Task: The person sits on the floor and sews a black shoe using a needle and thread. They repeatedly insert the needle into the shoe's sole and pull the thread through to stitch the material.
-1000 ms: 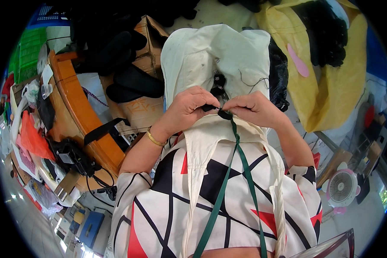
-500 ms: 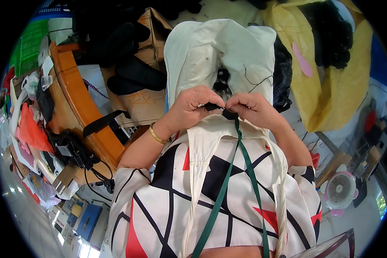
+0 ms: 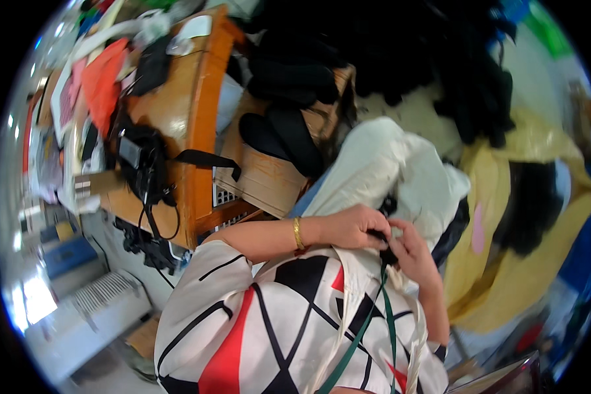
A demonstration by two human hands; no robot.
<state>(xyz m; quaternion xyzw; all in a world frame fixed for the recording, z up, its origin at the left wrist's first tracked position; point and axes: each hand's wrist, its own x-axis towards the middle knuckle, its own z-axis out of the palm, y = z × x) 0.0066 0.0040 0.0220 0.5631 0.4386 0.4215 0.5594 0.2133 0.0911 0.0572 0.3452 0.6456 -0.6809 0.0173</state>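
My left hand (image 3: 361, 226) and my right hand (image 3: 410, 253) meet over my lap, fingers pinched close together. Between them is a small black piece (image 3: 377, 235), mostly covered by the fingers, so its kind cannot be made out. A dark green ribbon (image 3: 389, 308) runs down from just below the hands across my patterned top. Under the hands, an off-white apron (image 3: 368, 157) spreads over my lap, with a small dark object (image 3: 389, 205) lying in its fold. My left wrist wears a gold-coloured bracelet (image 3: 298, 233).
Left stands a wooden table (image 3: 200, 125) with a black strap (image 3: 207, 159) over its edge. Black sole-shaped pieces (image 3: 279, 138) lie on a cardboard box (image 3: 262, 177). On the right, a yellow sack (image 3: 486, 289) holds black pieces (image 3: 528, 203) and a pink sole-shaped piece (image 3: 478, 226).
The view has swung left, so the table and box appear farther right in it. Both hands stay together at the black piece, the right one now more upright beside the left.
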